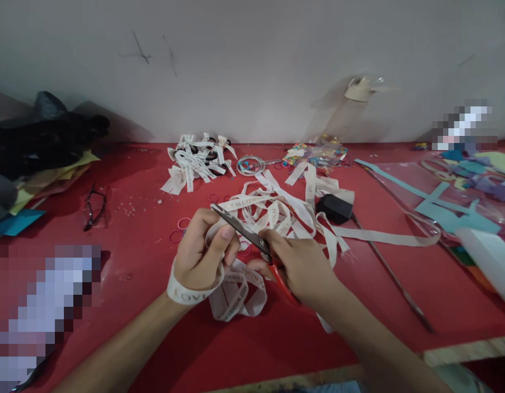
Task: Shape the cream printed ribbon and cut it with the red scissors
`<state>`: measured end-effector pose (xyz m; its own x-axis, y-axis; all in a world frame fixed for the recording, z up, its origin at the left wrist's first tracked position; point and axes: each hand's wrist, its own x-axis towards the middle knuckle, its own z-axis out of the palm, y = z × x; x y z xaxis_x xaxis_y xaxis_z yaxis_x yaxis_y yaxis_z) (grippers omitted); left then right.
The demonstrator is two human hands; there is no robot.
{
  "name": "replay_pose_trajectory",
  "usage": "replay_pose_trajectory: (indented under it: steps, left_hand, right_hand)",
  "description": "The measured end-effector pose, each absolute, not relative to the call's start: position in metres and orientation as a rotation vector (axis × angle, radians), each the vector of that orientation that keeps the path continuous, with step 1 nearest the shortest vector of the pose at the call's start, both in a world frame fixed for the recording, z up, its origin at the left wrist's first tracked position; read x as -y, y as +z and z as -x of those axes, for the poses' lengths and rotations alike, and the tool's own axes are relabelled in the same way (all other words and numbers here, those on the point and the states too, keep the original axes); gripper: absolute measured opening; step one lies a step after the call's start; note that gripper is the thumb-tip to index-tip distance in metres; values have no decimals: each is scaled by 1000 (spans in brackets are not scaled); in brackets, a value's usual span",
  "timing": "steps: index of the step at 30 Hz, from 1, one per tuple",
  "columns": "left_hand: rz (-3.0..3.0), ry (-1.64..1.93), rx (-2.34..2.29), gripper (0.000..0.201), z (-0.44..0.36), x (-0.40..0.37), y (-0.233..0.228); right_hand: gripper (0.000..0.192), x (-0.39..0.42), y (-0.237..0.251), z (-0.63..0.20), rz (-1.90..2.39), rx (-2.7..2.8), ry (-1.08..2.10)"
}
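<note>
My left hand [205, 248] is closed on a cream printed ribbon [192, 295], which loops around the wrist and back between the fingers. Red-handled scissors [252, 238] are in my right hand [299, 262], their blades reaching left over the left fingertips. Whether the blades touch the ribbon there, I cannot tell. Below and between the hands hangs a loose ribbon loop [239, 297] with printed words. Just beyond them lies a tangled heap of the same ribbon [272, 213]. Several small coloured rings [184, 224] are scattered to the left of the heap.
Ribbon bows on dark hair ties [198, 158] are piled at the back of the red table [146, 305]. Eyeglasses [95, 207] lie left, a black block [334, 208] right, near a thin rod [391, 273]. A clear bottle [346, 114] stands by the wall.
</note>
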<state>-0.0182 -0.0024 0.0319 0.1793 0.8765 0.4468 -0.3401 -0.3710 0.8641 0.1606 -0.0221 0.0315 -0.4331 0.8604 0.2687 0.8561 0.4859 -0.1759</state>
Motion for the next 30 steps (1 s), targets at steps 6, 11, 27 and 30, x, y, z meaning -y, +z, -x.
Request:
replay_pose_trajectory:
  steps: [6,11,27,30]
  left_hand:
    - [-1329,1413,-499,14,17,1,32]
    - [-1290,1445,-445,14,16,-4,35]
    - [-1366,967,-683,29,17,5,24]
    - [-1343,952,-662,29,16,4,23]
  right_hand:
    - [33,24,30,-163,1459,2429,-1]
    - [36,21,28,-165,1536,2364,-18]
    - [39,-91,55,-177,1945,2007,3]
    - [34,-145,44,-171,1922,1987,61]
